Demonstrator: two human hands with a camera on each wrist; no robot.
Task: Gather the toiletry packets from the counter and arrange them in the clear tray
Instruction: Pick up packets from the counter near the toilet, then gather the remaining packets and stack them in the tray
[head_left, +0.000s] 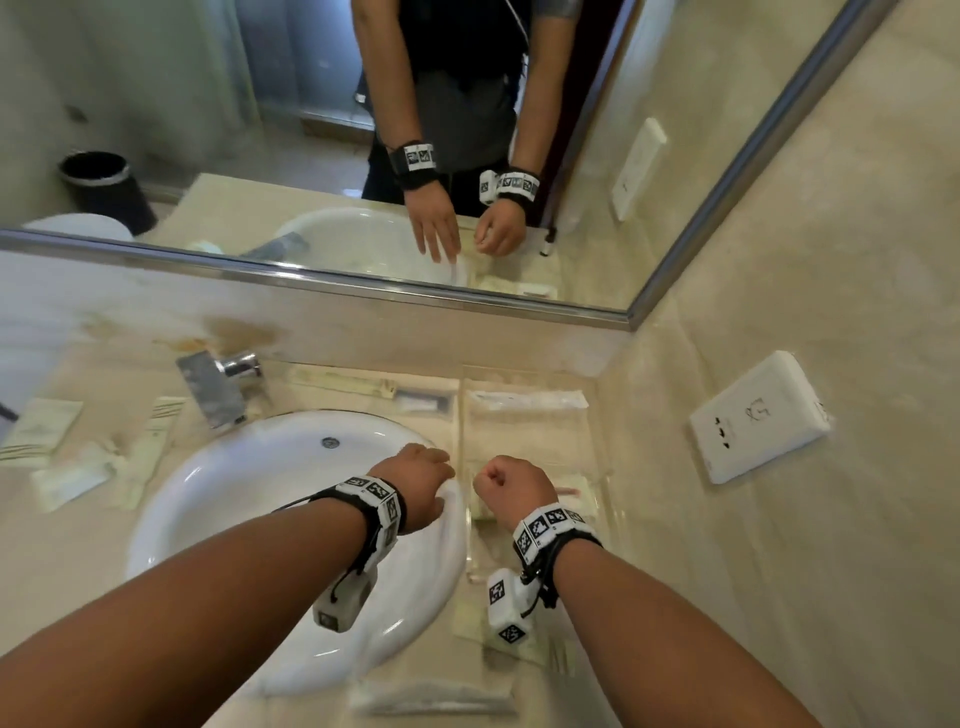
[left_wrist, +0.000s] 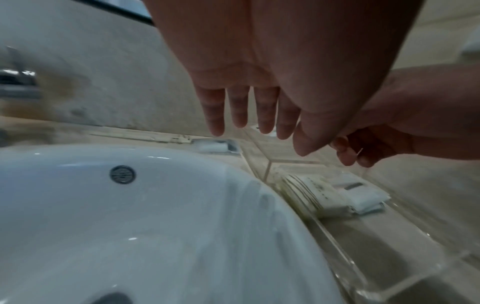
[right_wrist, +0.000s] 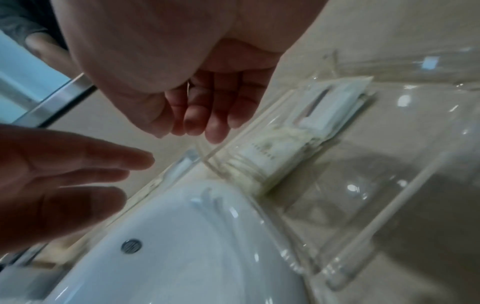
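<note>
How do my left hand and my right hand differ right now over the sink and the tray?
The left hand has its fingers straight and spread, while the right hand has its fingers curled inward. The left hand hovers over the rim of the white sink; the right hand sits above the clear tray, over the packets already in it. Whether the right hand pinches anything cannot be told. Both wear marker wristbands.

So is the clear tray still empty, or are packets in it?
Not empty. The clear tray already holds a small stack of packets, and a long packet lies at its far end.
</note>
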